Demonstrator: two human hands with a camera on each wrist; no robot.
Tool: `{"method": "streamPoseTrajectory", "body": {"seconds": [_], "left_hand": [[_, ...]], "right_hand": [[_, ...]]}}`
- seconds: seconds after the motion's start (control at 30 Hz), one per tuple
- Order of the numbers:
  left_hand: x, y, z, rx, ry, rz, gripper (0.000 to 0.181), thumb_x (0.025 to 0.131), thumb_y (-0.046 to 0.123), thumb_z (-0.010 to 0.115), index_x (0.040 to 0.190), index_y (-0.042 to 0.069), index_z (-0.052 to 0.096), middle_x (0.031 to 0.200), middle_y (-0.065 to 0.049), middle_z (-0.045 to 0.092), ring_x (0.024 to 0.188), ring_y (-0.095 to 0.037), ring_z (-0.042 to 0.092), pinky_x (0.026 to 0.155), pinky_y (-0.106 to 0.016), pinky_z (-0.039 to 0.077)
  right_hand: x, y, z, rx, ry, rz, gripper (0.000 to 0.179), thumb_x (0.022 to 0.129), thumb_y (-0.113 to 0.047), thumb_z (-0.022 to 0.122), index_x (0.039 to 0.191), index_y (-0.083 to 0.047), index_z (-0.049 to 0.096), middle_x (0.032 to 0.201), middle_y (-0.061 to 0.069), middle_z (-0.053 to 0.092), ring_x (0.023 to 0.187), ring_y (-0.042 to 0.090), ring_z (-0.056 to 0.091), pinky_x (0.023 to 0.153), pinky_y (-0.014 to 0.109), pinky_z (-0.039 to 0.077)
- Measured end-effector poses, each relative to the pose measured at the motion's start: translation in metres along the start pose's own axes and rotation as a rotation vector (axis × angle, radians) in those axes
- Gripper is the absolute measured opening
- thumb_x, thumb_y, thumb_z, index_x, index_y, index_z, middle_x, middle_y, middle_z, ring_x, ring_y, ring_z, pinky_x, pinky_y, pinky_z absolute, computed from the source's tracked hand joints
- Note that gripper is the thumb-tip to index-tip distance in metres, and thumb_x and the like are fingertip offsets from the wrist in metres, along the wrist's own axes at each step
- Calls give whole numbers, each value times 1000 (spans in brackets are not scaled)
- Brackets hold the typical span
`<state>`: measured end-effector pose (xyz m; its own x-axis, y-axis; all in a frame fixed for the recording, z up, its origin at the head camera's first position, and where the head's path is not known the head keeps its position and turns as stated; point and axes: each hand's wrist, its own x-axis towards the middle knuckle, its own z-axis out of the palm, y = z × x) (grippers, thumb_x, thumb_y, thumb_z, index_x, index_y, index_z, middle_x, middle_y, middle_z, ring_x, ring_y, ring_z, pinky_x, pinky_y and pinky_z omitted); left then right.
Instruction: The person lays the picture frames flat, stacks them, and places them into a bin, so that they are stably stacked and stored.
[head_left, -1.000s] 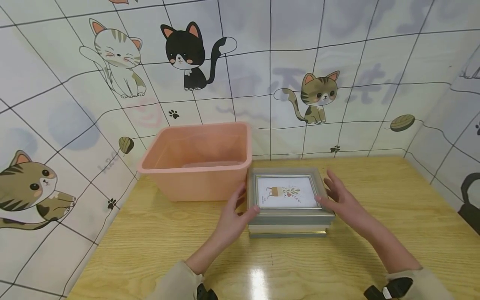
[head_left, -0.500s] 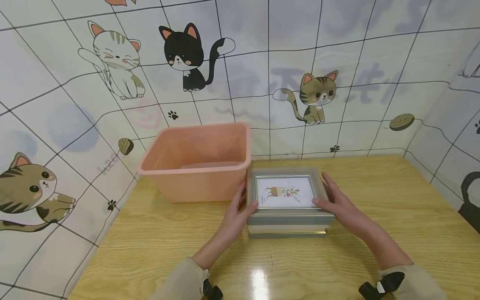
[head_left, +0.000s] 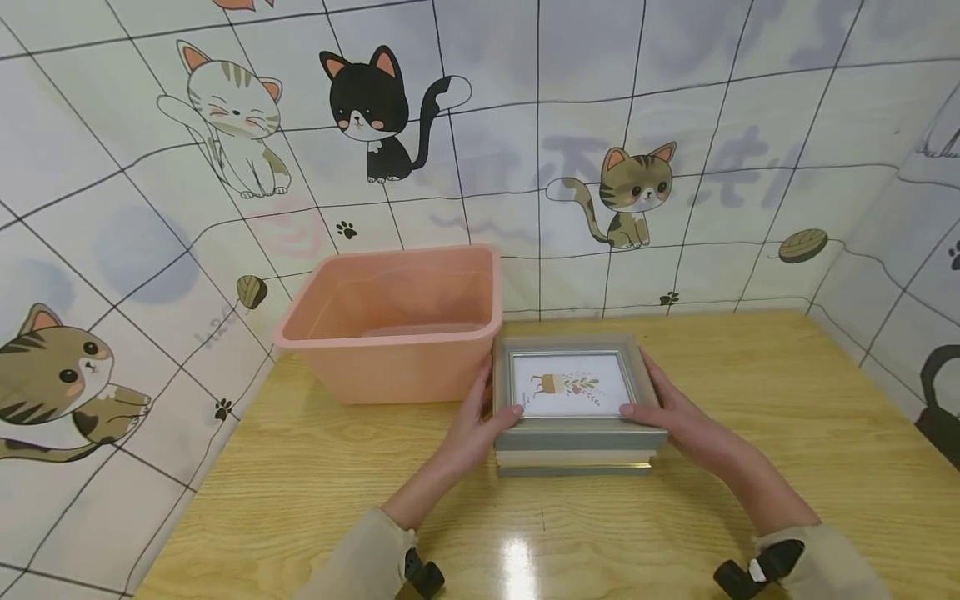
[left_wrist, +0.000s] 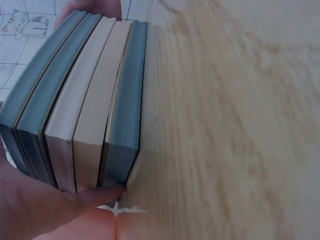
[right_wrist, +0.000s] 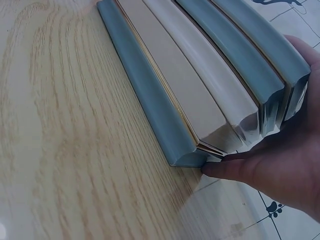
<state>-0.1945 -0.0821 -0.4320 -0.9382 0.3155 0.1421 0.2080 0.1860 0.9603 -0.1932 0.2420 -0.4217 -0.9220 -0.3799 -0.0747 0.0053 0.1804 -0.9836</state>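
A stack of several picture frames point(head_left: 566, 343), blue-grey and cream, lies on the wooden table. The top one shows a print of a plant in a pot. My left hand point(head_left: 470, 425) grips the stack's left side, its thumb over the near left corner of the top frame. On the opposite side my right hand point(head_left: 690, 421) holds it the same way, thumb on the top frame's near right corner. In the left wrist view, a finger point(left_wrist: 102, 196) runs down the frames' edges point(left_wrist: 92, 142) to the lowest one. A right finger point(right_wrist: 225, 169) reaches the bottom frame in the right wrist view.
A pink plastic tub point(head_left: 397, 367) stands immediately left of the stack, its rim close to my left fingers. Cat-printed sheeting point(head_left: 495, 167) rises behind and beside the wooden table point(head_left: 337, 467). A dark object point(head_left: 941, 408) shows at the right edge.
Both hands have closed in on the stack from left and right. The right hand has moved left until its fingers lie along the side. The frames and the tub have stayed put.
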Motion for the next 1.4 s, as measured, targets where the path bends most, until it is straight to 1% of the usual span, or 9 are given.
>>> {"method": "streamPoseTrajectory", "body": {"seconds": [0.3,0.43,0.57,0.7,0.83,0.97,1.1,1.27,1.4], "left_hand": [[2,-2,-2,18,-24,13,90,99,37,61,167,18,5,167,-14,20,142,-41,37,112,-56,36],[4,-2,0,-2,-25,55,88,99,31,60,167,19,4,169,-12,17,144,-39,35,112,-57,36],[3,-2,3,-31,-35,90,89,99,28,61,167,20,3,169,-11,17,140,-40,39,108,-56,40],[1,-3,5,-21,-32,71,87,101,31,60,167,19,3,168,-13,18,136,-42,42,107,-55,42],[1,-3,5,5,-3,42,78,108,31,50,166,13,2,170,-14,8,149,-41,23,116,-57,30],[1,-2,6,26,23,8,71,111,31,42,165,10,0,171,-11,0,155,-31,1,122,-55,13],[1,-4,7,21,15,31,74,110,32,43,165,10,-1,171,-10,-1,155,-29,-1,122,-55,8],[0,-8,8,-1,-4,95,78,108,32,49,166,15,0,171,-9,0,155,-30,0,120,-61,8],[-3,-9,9,15,-10,80,80,107,34,52,166,16,1,171,-10,1,155,-32,1,119,-63,10]], "right_hand": [[0,2,0,-11,7,18,98,102,-25,59,162,-30,-18,167,20,-15,143,47,5,112,72,11],[-1,2,1,3,4,17,98,102,-25,59,162,-34,-18,166,21,-16,142,47,8,112,71,13],[-3,6,3,28,13,6,97,102,-24,58,162,-34,-18,166,22,-18,141,47,7,110,72,12],[-5,8,6,48,35,0,94,102,-25,55,162,-33,-18,166,22,-21,142,47,1,110,73,8],[-3,9,10,58,55,-21,92,101,-26,53,163,-30,-15,166,23,-16,141,47,6,110,70,11],[-3,11,13,75,60,-40,89,101,-25,51,164,-29,-12,166,25,-9,137,45,18,106,55,27],[-4,12,15,118,67,-39,86,102,-26,48,163,-30,-13,164,26,-4,131,43,27,97,40,38],[-8,14,17,136,91,-38,86,102,-25,47,163,-32,-13,164,24,-5,131,41,25,97,41,37],[-12,16,19,142,106,-66,85,103,-23,45,163,-35,-13,165,22,-8,132,42,22,95,41,39]]}}
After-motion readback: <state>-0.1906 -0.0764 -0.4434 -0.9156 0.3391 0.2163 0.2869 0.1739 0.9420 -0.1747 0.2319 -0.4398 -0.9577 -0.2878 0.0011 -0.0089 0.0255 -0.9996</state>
